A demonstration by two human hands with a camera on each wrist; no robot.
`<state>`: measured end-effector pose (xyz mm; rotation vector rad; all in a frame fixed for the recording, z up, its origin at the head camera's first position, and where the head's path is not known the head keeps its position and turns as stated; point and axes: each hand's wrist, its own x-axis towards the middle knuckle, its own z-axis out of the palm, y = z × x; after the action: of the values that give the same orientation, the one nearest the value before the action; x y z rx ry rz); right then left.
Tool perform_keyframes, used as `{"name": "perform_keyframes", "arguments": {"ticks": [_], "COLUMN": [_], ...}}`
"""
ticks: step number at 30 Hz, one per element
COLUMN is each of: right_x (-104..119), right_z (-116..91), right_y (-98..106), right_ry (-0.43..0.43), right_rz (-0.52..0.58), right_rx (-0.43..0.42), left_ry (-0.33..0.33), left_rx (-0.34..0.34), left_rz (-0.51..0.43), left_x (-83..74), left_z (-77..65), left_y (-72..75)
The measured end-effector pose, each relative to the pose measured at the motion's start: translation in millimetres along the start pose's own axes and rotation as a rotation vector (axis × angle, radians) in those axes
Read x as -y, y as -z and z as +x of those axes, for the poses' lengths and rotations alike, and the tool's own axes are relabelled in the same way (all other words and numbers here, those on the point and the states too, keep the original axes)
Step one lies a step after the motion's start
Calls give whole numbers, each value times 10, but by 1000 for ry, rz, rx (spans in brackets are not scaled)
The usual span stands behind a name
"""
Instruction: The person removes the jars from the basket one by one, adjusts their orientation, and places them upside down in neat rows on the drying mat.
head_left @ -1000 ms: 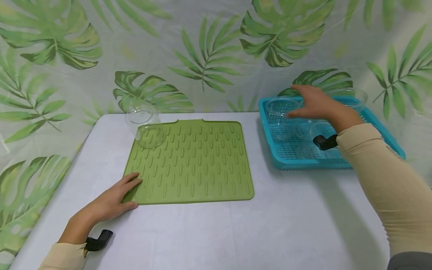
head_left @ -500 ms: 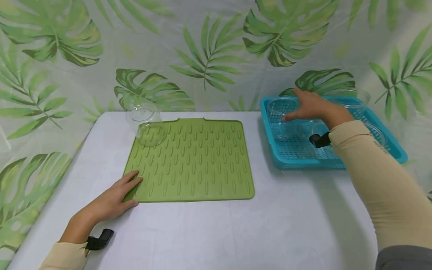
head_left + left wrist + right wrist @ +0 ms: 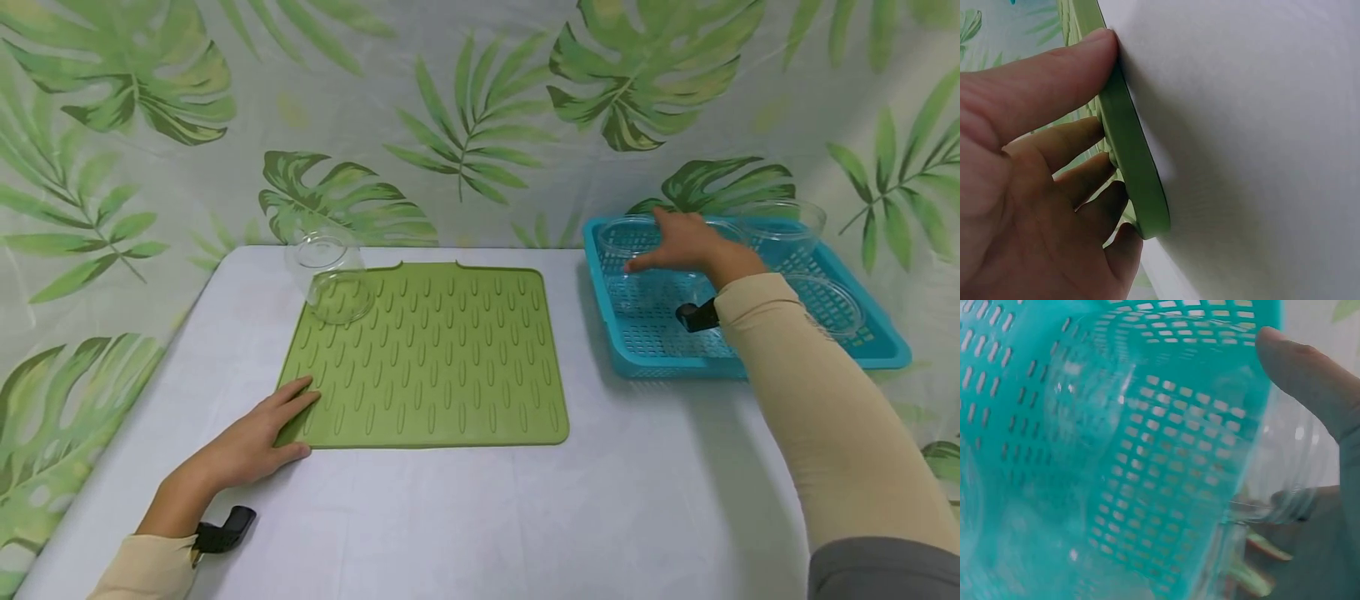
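My left hand [image 3: 251,442] rests at the near left corner of a green ribbed drying mat [image 3: 435,358]. In the left wrist view, the thumb [image 3: 1085,59] lies along the mat's edge with the fingertips on its top side. My right hand [image 3: 690,246] is over the blue perforated basket [image 3: 675,368], thumb and fingers spread wide at the rim of a clear cup [image 3: 618,250] in its back left corner. The right wrist view shows the thumb [image 3: 1304,369] on one side of clear rims [image 3: 1294,456] and the fingers partly hidden behind them.
An upside-down clear cup [image 3: 337,287] stands at the mat's far left corner. More clear vessels sit in the basket, one rim [image 3: 783,221] at its back right and another [image 3: 825,304] beside the right forearm. A leaf-patterned curtain [image 3: 480,108] hangs behind the white table.
My right hand has moved slightly left and down, nearer the back left cup in the basket. The left hand has stayed on the mat corner.
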<state>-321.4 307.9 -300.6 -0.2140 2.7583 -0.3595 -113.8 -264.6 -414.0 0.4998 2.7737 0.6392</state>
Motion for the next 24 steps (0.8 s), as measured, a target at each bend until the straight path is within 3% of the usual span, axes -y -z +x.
{"name": "perform_keyframes", "arguments": {"ticks": [15,24], "right_x": [-75,-45], "right_z": [22,-85], "right_y": [-56,-4], "right_ry": [-10,65], "right_rz": [32,96], "right_rx": [-32,-93], "left_ry": [-2,8], "left_rx": [11,16], "left_rz": [-12,-6], "left_x": [-10,-30], "left_z": [27,6], "left_y": [12,22]}}
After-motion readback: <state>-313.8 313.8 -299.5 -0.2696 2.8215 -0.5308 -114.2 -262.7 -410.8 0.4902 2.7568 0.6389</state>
